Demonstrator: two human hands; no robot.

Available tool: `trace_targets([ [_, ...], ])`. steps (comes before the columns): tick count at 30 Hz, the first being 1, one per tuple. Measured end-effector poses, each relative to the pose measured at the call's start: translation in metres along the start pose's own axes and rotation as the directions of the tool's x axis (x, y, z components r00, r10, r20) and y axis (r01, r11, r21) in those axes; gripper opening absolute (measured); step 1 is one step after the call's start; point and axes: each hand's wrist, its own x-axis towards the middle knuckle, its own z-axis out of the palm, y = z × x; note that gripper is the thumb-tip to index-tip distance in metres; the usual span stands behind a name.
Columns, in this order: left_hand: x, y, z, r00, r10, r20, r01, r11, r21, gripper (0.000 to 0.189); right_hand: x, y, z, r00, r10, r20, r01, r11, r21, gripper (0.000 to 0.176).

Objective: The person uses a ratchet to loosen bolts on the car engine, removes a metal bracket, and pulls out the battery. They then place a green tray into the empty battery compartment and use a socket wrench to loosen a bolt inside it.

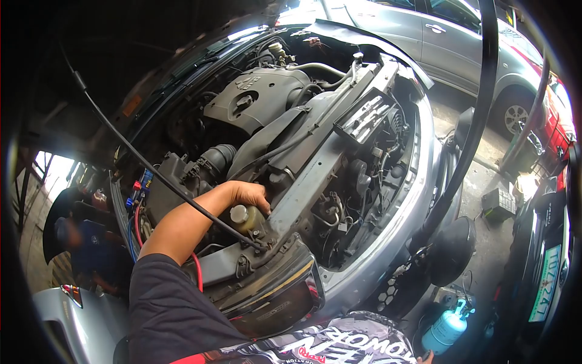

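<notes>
My left hand (250,195) reaches down into the engine bay, beside a yellowish fluid reservoir with a white cap (240,213). Its fingers dip into the gap between the reservoir and the radiator support bar (303,189), so their tips and whatever they touch are hidden. A black hose (281,179) lies just beyond the hand. Only a few fingertips of my right hand (427,358) show at the bottom edge, near a light-blue gas cylinder (447,327). What that hand holds, if anything, is out of sight.
A hood prop rod (142,161) crosses above my forearm. The grey engine cover (257,97) and headlight (279,303) flank the work area. A black crate (499,204) stands on the floor at right, and a silver car (412,30) is parked behind. A person (91,242) is at left.
</notes>
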Motion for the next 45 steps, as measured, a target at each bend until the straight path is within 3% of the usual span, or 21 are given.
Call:
trace_targets([
  [3,-0.005,0.011,0.0,0.999,-0.046,0.005,0.045,0.993,0.111,0.035,-0.01,-0.017,-0.006,1.0,0.02,-0.019,-0.021,0.999,-0.035,0.075],
  [5,-0.019,0.03,0.005,1.0,-0.006,-0.027,0.015,0.944,0.33,0.04,-0.012,-0.025,-0.011,1.0,0.003,-0.008,-0.004,0.997,-0.075,0.076],
  [9,-0.036,0.054,0.014,0.99,0.135,-0.043,-0.065,0.703,0.708,0.046,0.008,0.011,0.002,1.0,-0.016,0.008,0.016,1.0,-0.02,0.081],
  [12,-0.04,0.046,0.011,0.985,0.169,-0.027,-0.122,0.804,0.582,0.047,0.027,0.026,0.004,0.998,0.003,0.064,0.001,0.998,-0.055,0.085],
  [15,-0.036,0.035,0.008,0.985,0.17,0.004,-0.153,0.876,0.457,0.044,0.055,0.06,0.012,0.986,-0.163,0.046,0.169,0.973,-0.156,0.087],
  [19,-0.029,0.026,0.005,0.99,0.128,0.055,-0.138,0.951,0.277,0.044,0.061,0.024,0.008,0.989,-0.14,0.047,0.145,0.984,-0.107,0.086],
  [27,-0.025,0.049,0.0,0.994,0.094,0.059,-0.111,0.857,0.503,0.037,0.062,-0.02,0.002,0.992,-0.114,0.058,0.12,0.988,-0.1,0.084],
  [34,-0.026,0.031,0.0,0.975,0.186,0.12,-0.217,0.912,0.348,0.049,0.065,-0.032,0.001,0.992,-0.106,0.061,0.112,0.988,-0.11,0.082],
  [42,-0.046,0.053,0.022,0.962,0.225,-0.154,-0.066,0.74,0.67,0.045,0.053,-0.025,-0.005,0.995,-0.078,0.06,0.084,0.99,-0.113,0.08],
  [45,-0.044,0.055,0.022,0.949,0.28,-0.148,-0.06,0.617,0.785,0.046,0.045,-0.019,-0.006,0.997,-0.058,0.053,0.063,0.993,-0.099,0.08],
])
